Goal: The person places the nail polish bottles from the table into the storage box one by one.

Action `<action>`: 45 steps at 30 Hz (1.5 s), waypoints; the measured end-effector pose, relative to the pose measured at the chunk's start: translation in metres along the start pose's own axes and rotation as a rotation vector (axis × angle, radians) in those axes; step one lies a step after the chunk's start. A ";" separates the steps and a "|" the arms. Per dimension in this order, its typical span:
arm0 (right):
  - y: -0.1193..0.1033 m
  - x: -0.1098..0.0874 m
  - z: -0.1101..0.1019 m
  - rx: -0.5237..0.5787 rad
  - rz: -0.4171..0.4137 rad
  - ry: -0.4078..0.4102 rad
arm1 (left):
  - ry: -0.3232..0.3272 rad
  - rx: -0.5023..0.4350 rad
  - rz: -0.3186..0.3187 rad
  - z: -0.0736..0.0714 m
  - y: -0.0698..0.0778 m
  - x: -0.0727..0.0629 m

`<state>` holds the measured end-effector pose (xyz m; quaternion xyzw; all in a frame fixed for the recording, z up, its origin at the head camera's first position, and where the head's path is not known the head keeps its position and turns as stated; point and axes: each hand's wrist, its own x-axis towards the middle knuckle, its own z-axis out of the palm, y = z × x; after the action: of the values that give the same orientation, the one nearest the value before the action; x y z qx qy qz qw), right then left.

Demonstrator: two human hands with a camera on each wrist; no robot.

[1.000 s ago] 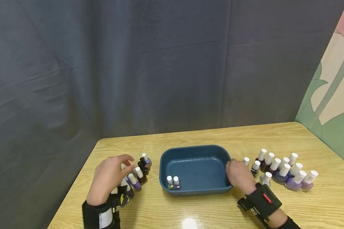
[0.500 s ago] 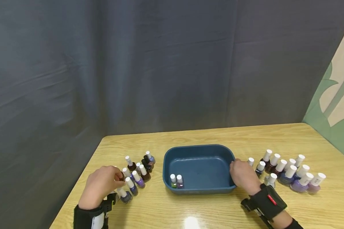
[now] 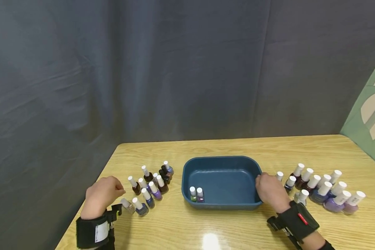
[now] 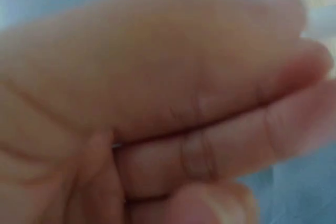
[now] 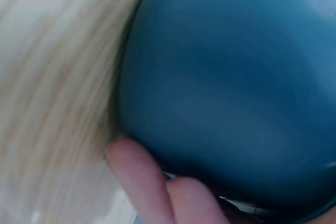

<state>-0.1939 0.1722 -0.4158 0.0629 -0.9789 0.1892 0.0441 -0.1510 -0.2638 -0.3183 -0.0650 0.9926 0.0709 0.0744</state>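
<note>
My left hand [image 3: 103,192] hovers at the left of the table, beside a cluster of white-capped nail polish bottles. Nothing shows between its fingers; in the left wrist view the fingers [image 4: 231,145] lie fairly straight and together. Closest to it are a dark brown nail polish bottle [image 3: 135,188] and a tilted glittery one [image 3: 128,206]. My right hand [image 3: 268,190] grips the right end of a blue plastic tray [image 3: 222,206], with fingertips [image 5: 137,174] against its outer wall. Inside the tray's near left corner stand a green bottle [image 3: 193,195] and a purple bottle [image 3: 200,196].
Several more nail polish bottles [image 3: 325,194] stand in a group to the right of my right hand. On the left, a few black-capped bottles [image 3: 164,174] sit among the white-capped ones. A dark curtain [image 3: 187,76] hangs behind the wooden table [image 3: 175,229].
My left hand has withdrawn leftward from over the bottles, and the dark brown bottle formerly behind its fingers now shows fully. The right hand stays at the tray while the head view turns left.
</note>
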 end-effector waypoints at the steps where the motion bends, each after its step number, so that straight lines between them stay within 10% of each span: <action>1: 0.001 0.000 0.000 0.004 0.004 0.000 | -0.019 -0.002 -0.015 0.000 -0.002 0.001; 28: 0.001 0.001 0.001 0.003 -0.003 0.009 | -0.101 -0.015 -0.063 0.019 -0.004 0.018; 39: 0.000 0.001 0.000 0.012 0.025 -0.005 | -0.032 -0.050 -0.129 -0.006 -0.001 -0.004; 45: 0.000 0.002 -0.001 0.011 0.027 -0.015 | 0.159 -0.107 -0.155 -0.022 0.006 -0.027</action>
<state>-0.1953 0.1721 -0.4148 0.0516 -0.9790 0.1945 0.0338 -0.1280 -0.2575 -0.2921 -0.1507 0.9821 0.1126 -0.0031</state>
